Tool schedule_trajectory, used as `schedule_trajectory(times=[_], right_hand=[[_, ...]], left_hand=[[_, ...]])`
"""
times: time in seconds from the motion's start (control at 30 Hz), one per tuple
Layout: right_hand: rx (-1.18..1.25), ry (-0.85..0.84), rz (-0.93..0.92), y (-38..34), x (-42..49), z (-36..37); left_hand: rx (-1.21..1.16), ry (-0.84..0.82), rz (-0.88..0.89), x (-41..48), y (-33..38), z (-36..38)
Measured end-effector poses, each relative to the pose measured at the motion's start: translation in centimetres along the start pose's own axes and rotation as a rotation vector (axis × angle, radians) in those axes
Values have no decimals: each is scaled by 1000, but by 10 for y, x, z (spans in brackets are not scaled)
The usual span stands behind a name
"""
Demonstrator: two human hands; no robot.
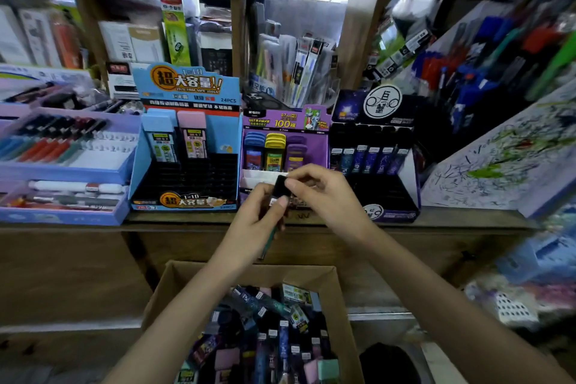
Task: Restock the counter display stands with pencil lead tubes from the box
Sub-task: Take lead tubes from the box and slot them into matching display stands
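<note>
**Head view.** Left hand (258, 218) and right hand (327, 193) meet in front of the wooden bench (467, 217). Together they hold a slim pencil lead tube with a black cap and teal body (279, 186). The left hand grips the body; the right hand's fingers (311, 171) pinch the cap.

Side by side on the bench:
- a blue cardboard display stand (187, 165) with two tubes in its back row, one blue-capped, one pink-capped;
- a purple cardboard display stand (318, 150) with blue-, yellow- and purple-capped tubes;
- a black cardboard display stand (386, 193) with one row of dark blue tubes.

Below, an open brown cardboard box (296, 276) holds a loose heap of mixed lead tubes (274, 337).
</note>
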State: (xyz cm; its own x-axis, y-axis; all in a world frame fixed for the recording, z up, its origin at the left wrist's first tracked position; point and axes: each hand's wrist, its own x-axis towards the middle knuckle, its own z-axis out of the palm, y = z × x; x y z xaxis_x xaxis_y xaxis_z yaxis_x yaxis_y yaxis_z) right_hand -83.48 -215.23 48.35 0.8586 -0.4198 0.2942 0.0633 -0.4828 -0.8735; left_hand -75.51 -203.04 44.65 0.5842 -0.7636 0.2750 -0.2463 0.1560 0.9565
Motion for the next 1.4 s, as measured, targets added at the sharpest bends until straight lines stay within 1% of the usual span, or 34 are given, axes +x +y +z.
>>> schedule_trajectory(times=[0.1, 0.17, 0.23, 0.33, 0.4, 0.47, 0.53, 0.6, 0.77, 0.93, 1.07, 1.3, 1.4], right_hand=[[86, 95, 8, 1, -1, -27], [82, 170, 9, 3, 2, -52], [36, 258, -4, 6, 6, -81], [-148, 391, -17, 18, 16, -123], [-264, 433, -3, 30, 24, -144], [-269, 453, 25, 42, 32, -155], [-280, 432, 37, 51, 40, -154], [-306, 382, 26, 57, 45, -148], [-376, 300, -43, 53, 49, -145], [-410, 304, -57, 50, 48, -144], [-500, 225, -116, 44, 51, -147], [-522, 252, -123, 50, 54, -152], [-538, 257, -156, 50, 54, -152]], left_hand=[[113, -27, 39, 16, 0, 16], [298, -23, 101, 27, -1, 26], [551, -35, 215, 39, -4, 35], [787, -112, 296, 54, -9, 45], [872, -170, 332, 60, -12, 51], [929, -223, 384, 64, -18, 59], [987, -269, 424, 64, -24, 67], [1031, -282, 435, 63, -30, 75], [1102, -219, 415, 64, -38, 82], [1054, -196, 397, 63, -39, 83], [1051, -214, 383, 64, -38, 81], [1044, -229, 365, 64, -37, 81], [1036, -229, 359, 63, -38, 81]])
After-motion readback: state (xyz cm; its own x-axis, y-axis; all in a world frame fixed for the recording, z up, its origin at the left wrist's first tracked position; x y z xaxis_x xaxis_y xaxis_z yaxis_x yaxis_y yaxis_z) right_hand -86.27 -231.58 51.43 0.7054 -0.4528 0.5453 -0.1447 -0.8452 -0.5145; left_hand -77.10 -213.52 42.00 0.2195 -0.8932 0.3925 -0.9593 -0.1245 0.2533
